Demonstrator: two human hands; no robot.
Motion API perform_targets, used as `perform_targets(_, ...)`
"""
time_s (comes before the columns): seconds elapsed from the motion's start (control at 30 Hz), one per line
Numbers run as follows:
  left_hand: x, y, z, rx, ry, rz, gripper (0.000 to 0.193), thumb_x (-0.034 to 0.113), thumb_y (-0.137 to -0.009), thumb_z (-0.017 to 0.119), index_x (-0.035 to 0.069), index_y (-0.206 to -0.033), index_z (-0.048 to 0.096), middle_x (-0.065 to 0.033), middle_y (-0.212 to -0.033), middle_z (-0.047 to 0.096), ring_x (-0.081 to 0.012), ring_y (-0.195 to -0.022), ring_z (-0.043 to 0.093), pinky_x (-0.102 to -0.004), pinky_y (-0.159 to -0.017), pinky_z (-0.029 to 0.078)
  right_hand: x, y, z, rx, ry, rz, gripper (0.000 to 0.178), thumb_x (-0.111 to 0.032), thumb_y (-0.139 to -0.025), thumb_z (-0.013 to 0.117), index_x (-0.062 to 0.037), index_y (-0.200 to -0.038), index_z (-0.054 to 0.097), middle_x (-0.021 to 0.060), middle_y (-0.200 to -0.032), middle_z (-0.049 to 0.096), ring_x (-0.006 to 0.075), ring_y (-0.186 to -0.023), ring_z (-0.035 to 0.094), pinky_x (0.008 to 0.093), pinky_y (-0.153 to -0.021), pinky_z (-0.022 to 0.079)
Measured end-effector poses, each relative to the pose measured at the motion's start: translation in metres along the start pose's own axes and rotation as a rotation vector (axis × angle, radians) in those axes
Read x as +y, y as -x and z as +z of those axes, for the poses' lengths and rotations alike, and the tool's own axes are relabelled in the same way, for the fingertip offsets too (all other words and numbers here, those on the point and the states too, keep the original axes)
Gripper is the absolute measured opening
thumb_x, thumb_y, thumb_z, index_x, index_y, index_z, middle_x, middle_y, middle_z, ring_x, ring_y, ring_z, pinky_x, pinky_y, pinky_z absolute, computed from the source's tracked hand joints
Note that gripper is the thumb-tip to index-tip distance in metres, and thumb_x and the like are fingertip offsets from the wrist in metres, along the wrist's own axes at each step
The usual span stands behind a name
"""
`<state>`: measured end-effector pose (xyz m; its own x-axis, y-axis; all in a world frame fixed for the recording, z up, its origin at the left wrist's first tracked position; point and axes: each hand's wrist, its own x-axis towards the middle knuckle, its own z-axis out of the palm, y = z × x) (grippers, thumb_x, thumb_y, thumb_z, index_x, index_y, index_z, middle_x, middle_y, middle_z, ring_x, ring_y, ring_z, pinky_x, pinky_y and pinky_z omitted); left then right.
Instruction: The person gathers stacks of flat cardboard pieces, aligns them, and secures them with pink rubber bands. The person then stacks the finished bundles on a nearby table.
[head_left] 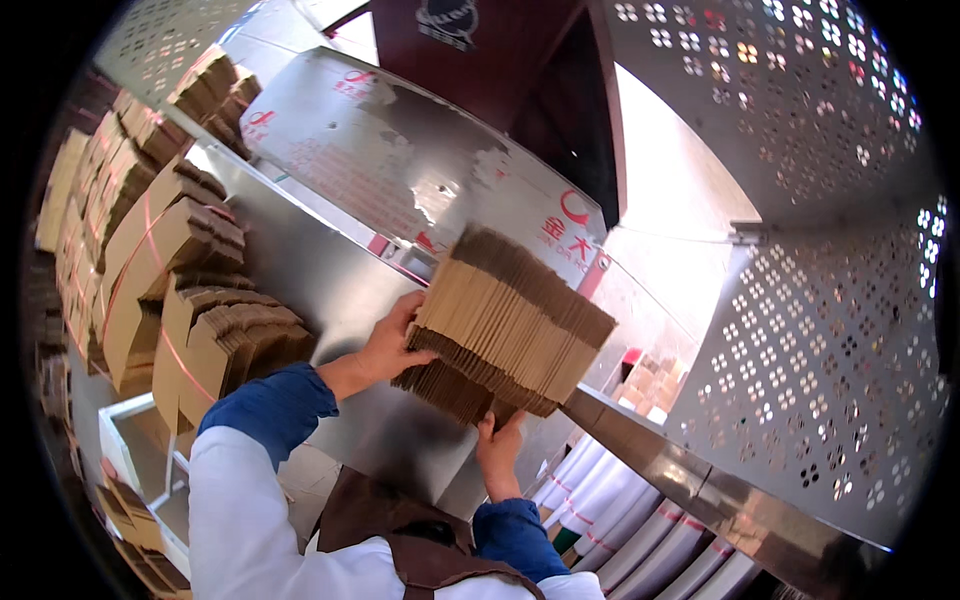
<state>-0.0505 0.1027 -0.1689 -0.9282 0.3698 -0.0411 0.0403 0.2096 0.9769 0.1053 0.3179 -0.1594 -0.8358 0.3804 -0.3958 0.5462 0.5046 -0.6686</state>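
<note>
1. Brown cardboard, folded flat and packed edge to edge in 1 thick stack [510, 320], sits in the middle of my head view, tilted so that its right end points down and away.
2. The left hand [388, 342] has the stack's left end: I see the thumb laid across the near face, while the other fingers go behind the edge and out of my sight. The hand is closed only as far as the thickness allows.
3. The right hand [500, 445] is at the lower edge, thumb and finger bent around the darker cardboard there; I cannot make out its remaining fingers clearly.
4. Beneath lies a shiny metal table [330, 280]. I cannot tell whether the stack rests on it or hangs just above.
5. On the left I have banded cardboard bundles [165, 260] heaped against one another, with pink-red straps around several.
6. Beyond the stack stands a metal panel [400, 170] with patchy film and red print, and behind that a dark maroon casing [490, 60].
7. To the right I get perforated metal sheeting [840, 380], and white rolls [640, 540] lie below it.
8. Both forearms wear white sleeves [235, 490] with blue cuffs [270, 405], beside a brown apron [440, 570].
</note>
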Motion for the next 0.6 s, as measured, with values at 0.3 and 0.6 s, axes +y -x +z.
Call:
perform_targets(0.3,-0.023,-0.007,0.000,-0.025,-0.136,0.080,0.089,0.017,-0.065,0.082,0.006,-0.138,0.032,-0.0180,-0.134,0.040,-0.0351,-0.124,0.045,-0.0379,-0.102,0.040,0.005,0.000,0.004,0.067,0.018,-0.110,0.062,-0.019,-0.089,0.059,0.0146,-0.131,0.029,0.0343,-0.089,0.060,0.0502,-0.084,0.059,0.0494,-0.070,0.047)
perform_targets(0.6,0.003,-0.021,0.001,-0.056,-0.174,0.055,0.087,0.021,-0.068,0.080,0.005,-0.138,0.031,-0.0188,-0.135,0.040,-0.0382,-0.125,0.043,-0.0404,-0.103,0.038,0.028,-0.010,0.013,0.167,0.129,-0.200,0.066,-0.024,-0.089,0.058,0.0138,-0.134,0.028,0.0351,-0.094,0.060,0.0512,-0.086,0.058,0.0512,-0.073,0.047)
